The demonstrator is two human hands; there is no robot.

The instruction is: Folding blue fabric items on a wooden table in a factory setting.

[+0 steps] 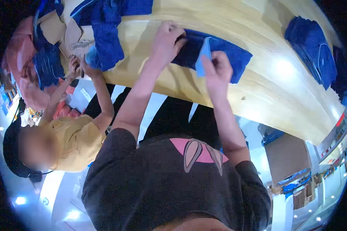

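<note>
A dark blue folded denim piece (235, 57) lies on the pale wooden table in front of me. My left hand (169, 42) is closed at its left edge, fingers curled on the dark cloth. In my right hand (219, 69), a light blue flap (204, 57) is pinched between thumb and fingers and stands up from the middle of the denim. I cannot tell whether the flap is a separate piece or the denim's paler reverse side. Part of the denim is hidden behind my hands.
More denim pieces (108, 42) lie at the left of the wooden table (266, 100), and a denim stack (310, 50) sits at the far right. Close on my left, a co-worker in a yellow shirt (79, 144) handles cloth. A brown cardboard box (287, 158) stands below the table's right side.
</note>
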